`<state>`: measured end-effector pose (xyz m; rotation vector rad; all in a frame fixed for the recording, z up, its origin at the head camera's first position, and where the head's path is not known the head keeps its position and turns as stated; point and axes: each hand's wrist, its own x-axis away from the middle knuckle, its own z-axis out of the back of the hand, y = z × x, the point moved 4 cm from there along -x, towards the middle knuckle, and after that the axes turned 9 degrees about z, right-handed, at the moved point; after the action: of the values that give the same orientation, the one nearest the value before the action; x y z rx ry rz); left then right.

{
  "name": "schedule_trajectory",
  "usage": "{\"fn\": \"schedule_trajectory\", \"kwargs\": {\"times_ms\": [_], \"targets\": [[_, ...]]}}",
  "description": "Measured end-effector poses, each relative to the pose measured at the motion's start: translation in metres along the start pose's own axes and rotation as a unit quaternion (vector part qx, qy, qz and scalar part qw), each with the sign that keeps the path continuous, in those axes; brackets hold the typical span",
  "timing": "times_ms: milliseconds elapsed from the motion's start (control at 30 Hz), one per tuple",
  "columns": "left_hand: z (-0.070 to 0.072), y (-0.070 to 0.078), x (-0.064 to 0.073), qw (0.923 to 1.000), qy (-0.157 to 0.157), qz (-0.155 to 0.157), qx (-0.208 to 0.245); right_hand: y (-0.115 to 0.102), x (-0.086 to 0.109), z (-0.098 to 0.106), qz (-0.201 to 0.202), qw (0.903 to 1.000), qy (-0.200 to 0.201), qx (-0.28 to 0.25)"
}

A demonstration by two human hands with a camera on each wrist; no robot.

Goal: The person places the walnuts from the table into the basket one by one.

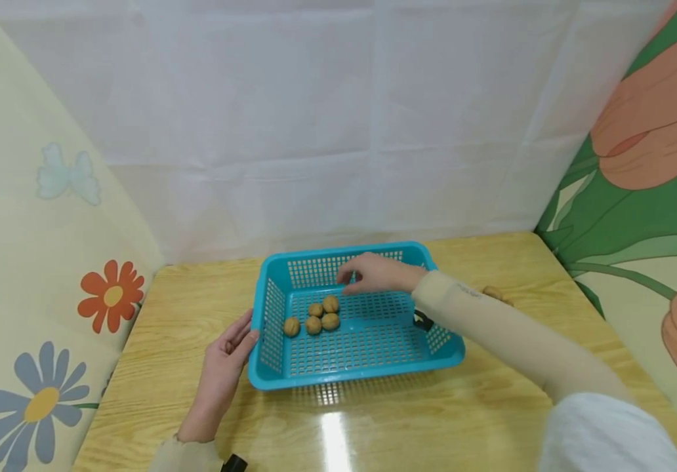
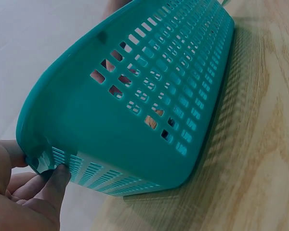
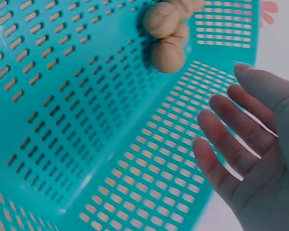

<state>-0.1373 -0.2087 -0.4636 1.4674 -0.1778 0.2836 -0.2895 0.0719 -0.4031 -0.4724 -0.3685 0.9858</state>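
Observation:
A blue plastic basket [image 1: 355, 379] with slotted walls stands on the table. My left hand [image 1: 224, 365] grips its left rim; in the left wrist view, the thumb and fingers of that hand [image 2: 31, 195] pinch the rim at a corner. Several walnuts [image 1: 330, 321] lie together on the basket floor, toward the left side. Above the basket's inside, near the far wall, hovers my right hand [image 1: 374, 272], apart from the walnuts. The right wrist view shows that hand [image 3: 260, 144] with fingers spread and loosely bent, holding nothing, and walnuts [image 3: 168, 55] beyond it.
More walnuts [image 1: 494, 292] lie on the wooden table [image 1: 155, 393] right of the basket, partly hidden behind my right forearm. A white cloth [image 1: 291, 131] hangs behind the table. Patterned panels with flowers [image 1: 40, 403] flank it on both sides.

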Motion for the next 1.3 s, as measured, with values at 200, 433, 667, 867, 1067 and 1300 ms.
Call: {"fn": "schedule_trajectory", "kwargs": {"times_ms": [200,433,667,867,1067,1300], "targets": [[0.001,0.0,0.0,1.0,0.002,0.009,-0.003,-0.011,0.027,0.02,0.026,0.9993,0.025,0.003],[0.001,0.0,-0.001,1.0,0.002,0.007,0.003,-0.006,0.066,0.035,0.03,0.9973,0.062,0.026],[0.001,-0.002,-0.002,1.0,-0.005,-0.005,0.004,0.008,0.116,0.042,-0.01,0.9952,0.095,0.019],[0.001,-0.003,-0.003,0.9999,-0.006,-0.005,0.007,0.018,0.16,0.046,-0.057,0.9895,0.133,-0.001],[0.001,-0.003,-0.003,0.9999,-0.003,0.005,0.013,0.032,0.195,0.045,-0.077,0.9832,0.163,0.026],[0.001,-0.004,-0.003,0.9999,-0.001,0.003,0.015,0.042,0.229,0.043,-0.088,0.9765,0.196,0.024]]}}
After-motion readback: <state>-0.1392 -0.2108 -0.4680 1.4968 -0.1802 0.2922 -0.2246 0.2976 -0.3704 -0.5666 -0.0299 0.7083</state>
